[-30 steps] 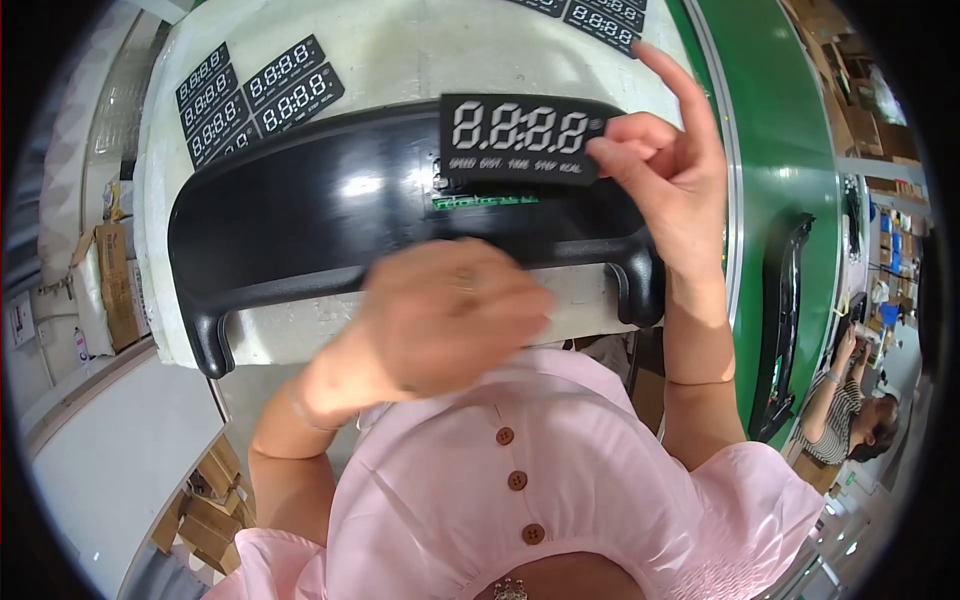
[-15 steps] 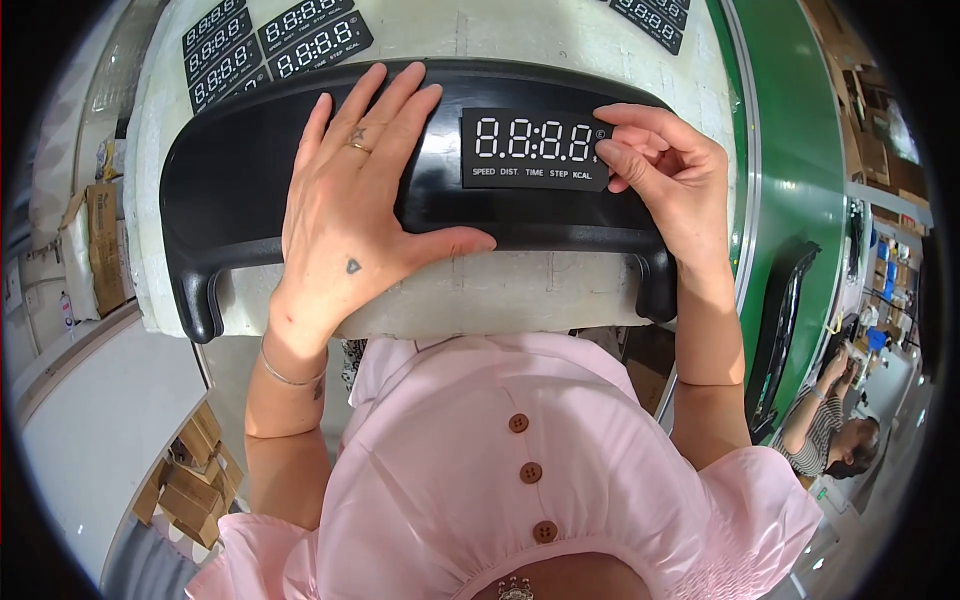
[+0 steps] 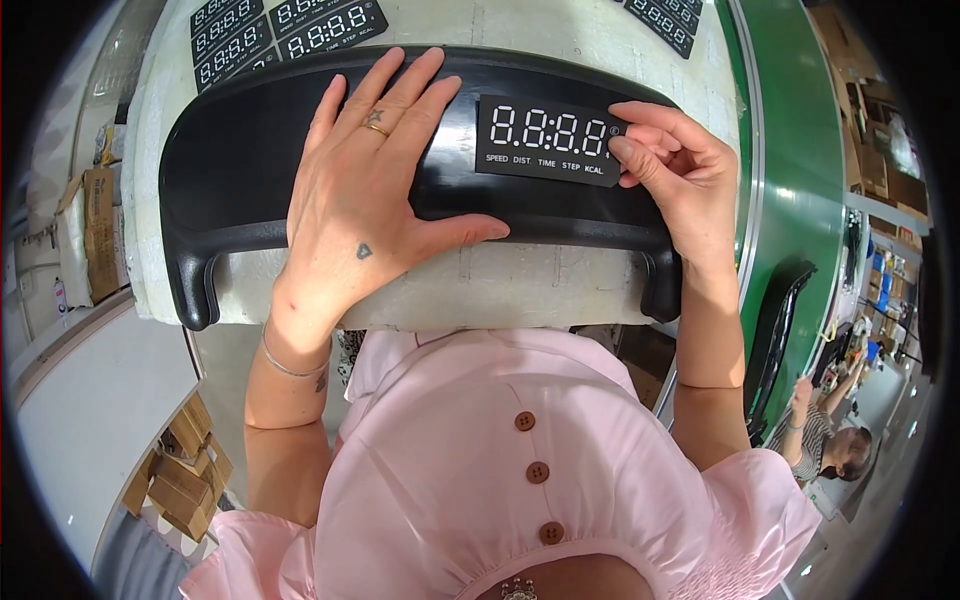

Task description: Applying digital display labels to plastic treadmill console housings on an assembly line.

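A glossy black curved plastic panel (image 3: pixel 240 165) with two short legs lies across the pale work surface before me. My left hand (image 3: pixel 360 200) rests flat on its middle, fingers stretched out and thumb pointing right along the near edge. A black rectangular display sticker (image 3: pixel 545 140) with white digit shapes is over the panel's right half, slightly tilted, its right end lower. My right hand (image 3: pixel 675 165) pinches its right end between thumb and fingers. Whether the sticker's underside touches the panel I cannot tell.
Several similar stickers (image 3: pixel 235 45) lie beyond the panel at the far left, and more stickers (image 3: pixel 665 22) at the far right. A green surface (image 3: pixel 800 200) runs along the right, with a long black part (image 3: pixel 785 340) on it. A co-worker (image 3: pixel 830 440) is at the lower right.
The sticker has tilted a little, its right end now lower, and sits slightly farther right on the panel. My left hand stays spread on the panel; my right keeps its pinch.
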